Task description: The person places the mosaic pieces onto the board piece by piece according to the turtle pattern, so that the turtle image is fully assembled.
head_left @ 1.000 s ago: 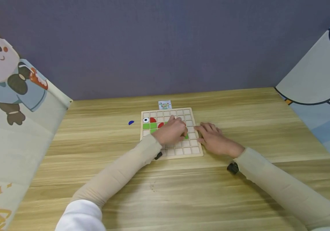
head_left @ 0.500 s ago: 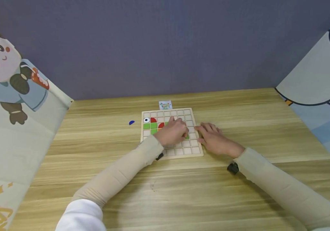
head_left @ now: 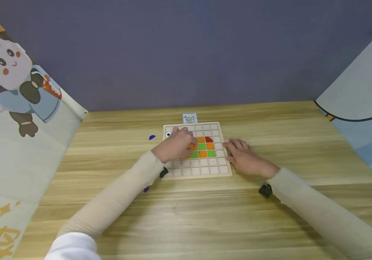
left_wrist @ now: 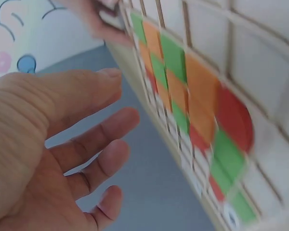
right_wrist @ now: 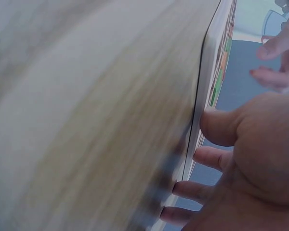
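My left hand hovers over the left half of a wooden grid board. In the left wrist view its fingers and thumb are parted and loosely bent, with nothing between them. Green, orange and red tiles fill several cells of the board, and an eye tile shows at the left. Part of the tile pattern is hidden under the left hand in the head view. My right hand rests at the board's right edge, thumb and fingertips against the rim, as the right wrist view shows.
A small picture card lies just behind the board. To the board's left is a blue half-round piece. Another blue piece peeks out beside the left forearm. A dark wall rises behind the wooden table.
My left hand has lifted off the right-hand tiles and moved left, uncovering orange, green and red ones. A blue piece near the left forearm has come into view. The right hand stays put.
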`<state>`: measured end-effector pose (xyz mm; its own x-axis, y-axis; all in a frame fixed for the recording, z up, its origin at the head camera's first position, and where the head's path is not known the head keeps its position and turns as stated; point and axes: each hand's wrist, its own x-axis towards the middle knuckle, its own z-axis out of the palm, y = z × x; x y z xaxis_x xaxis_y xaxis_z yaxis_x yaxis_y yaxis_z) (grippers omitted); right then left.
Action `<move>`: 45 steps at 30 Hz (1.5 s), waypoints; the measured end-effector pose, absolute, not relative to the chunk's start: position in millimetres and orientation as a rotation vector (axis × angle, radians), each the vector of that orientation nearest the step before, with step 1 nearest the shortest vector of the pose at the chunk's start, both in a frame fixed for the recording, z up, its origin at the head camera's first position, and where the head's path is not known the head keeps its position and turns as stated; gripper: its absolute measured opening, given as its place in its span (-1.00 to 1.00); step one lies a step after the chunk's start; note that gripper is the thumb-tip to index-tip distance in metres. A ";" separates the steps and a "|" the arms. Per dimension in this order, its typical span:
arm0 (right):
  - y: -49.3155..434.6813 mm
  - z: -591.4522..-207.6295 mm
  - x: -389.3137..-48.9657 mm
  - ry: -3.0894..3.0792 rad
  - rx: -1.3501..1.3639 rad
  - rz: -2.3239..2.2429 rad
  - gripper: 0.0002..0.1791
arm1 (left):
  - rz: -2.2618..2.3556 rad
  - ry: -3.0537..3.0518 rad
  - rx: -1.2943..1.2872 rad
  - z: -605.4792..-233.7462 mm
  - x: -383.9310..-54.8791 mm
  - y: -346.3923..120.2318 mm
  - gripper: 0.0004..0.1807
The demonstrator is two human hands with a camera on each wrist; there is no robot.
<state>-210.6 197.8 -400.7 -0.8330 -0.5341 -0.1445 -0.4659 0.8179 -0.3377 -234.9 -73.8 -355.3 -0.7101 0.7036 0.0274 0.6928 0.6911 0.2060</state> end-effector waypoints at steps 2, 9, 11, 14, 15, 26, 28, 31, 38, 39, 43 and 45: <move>198.6 -400.5 -210.5 2.772 -0.775 -0.424 -0.46 | 0.324 2.850 1.152 -352.3 -232.8 -88.6 -0.86; 199.8 -401.9 -211.2 2.769 -0.772 -0.433 -0.46 | 0.348 2.868 1.021 -349.9 -214.4 -144.4 -0.77; 199.5 -402.1 -211.5 2.768 -0.770 -0.434 -0.46 | 0.343 2.872 1.005 -350.6 -205.9 -159.9 -0.76; 198.6 -401.9 -211.3 2.765 -0.765 -0.433 -0.46 | 0.338 2.875 1.062 -353.5 -191.8 -180.4 -0.78; 198.4 -401.9 -211.2 2.766 -0.762 -0.432 -0.46 | 0.327 2.873 1.092 -354.6 -187.0 -185.8 -0.79; 197.4 -402.0 -210.5 2.771 -0.754 -0.430 -0.47 | 0.368 2.812 1.164 -383.7 -156.5 -216.1 -0.78; 197.2 -402.0 -210.5 2.771 -0.753 -0.430 -0.47 | 0.378 2.816 1.156 -387.0 -155.8 -217.3 -0.79; 197.3 -401.7 -210.2 2.773 -0.745 -0.430 -0.47 | 0.377 2.827 1.157 -389.3 -155.9 -217.5 -0.82; 197.0 -400.4 -209.6 2.772 -0.738 -0.432 -0.47 | 0.360 2.860 1.183 -390.4 -157.1 -215.2 -0.85; 196.9 -400.3 -209.6 2.771 -0.739 -0.433 -0.47 | 0.357 2.863 1.184 -390.5 -157.2 -215.0 -0.85; 196.6 -400.0 -209.3 2.769 -0.740 -0.435 -0.47 | 0.369 2.870 1.166 -390.3 -157.6 -214.1 -0.85; 196.7 -400.6 -209.2 2.769 -0.742 -0.435 -0.47 | 0.377 2.869 1.142 -390.4 -157.8 -214.1 -0.84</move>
